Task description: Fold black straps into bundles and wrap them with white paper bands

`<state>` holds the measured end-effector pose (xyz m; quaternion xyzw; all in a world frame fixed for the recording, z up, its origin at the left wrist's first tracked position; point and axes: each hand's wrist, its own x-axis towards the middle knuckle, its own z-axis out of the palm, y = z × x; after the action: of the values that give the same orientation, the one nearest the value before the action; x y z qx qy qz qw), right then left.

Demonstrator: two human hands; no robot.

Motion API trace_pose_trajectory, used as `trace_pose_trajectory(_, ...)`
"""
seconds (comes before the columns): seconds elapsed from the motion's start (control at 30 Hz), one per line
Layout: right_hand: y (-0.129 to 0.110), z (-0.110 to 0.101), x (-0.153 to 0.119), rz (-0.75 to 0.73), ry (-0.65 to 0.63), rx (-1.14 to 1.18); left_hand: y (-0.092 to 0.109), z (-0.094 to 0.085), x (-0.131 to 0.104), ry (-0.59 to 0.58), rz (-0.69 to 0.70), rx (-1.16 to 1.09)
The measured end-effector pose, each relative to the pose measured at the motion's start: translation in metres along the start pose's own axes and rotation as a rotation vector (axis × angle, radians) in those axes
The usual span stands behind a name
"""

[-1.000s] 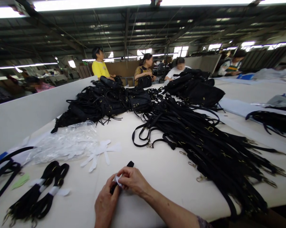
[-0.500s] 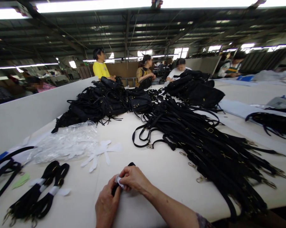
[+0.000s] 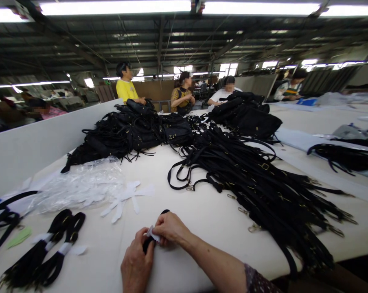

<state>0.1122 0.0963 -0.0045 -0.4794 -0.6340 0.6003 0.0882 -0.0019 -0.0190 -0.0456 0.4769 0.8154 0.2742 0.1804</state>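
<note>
At the near middle of the table my left hand [image 3: 136,258] is closed around a folded black strap [image 3: 147,244]. Most of the strap is hidden by my fingers, though its dark end shows beyond my right hand. A white paper strip [image 3: 152,234] lies over the strap. The fingertips of my right hand [image 3: 173,230] pinch this strip, close against my left fingers. To the left lie two folded black strap bundles [image 3: 71,232], each with a white band around it and metal clips at the near end.
A heap of loose black straps with clips [image 3: 245,183] spreads across the right. Black bags [image 3: 135,130] are piled at the back. Clear plastic bags [image 3: 83,183] and white paper strips [image 3: 119,205] lie left of centre. Several people [image 3: 127,87] are beyond the table.
The whole view has shifted slightly. Both hands stay together on the strap, with the right fingers still pinching the white strip; their pose is almost the same.
</note>
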Motion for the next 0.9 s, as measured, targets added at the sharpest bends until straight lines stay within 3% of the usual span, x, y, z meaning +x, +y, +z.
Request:
trace_pose_trajectory(0.67,-0.021,-0.002,-0.007,-0.133,0.049,-0.285,0.0,-0.005,0.007,-0.057,-0.097,-0.084)
trace_pose_trajectory(0.9,-0.02,0.0,-0.003,-0.094,0.026,-0.236,-0.006,-0.002,0.006,-0.045,-0.049,-0.086)
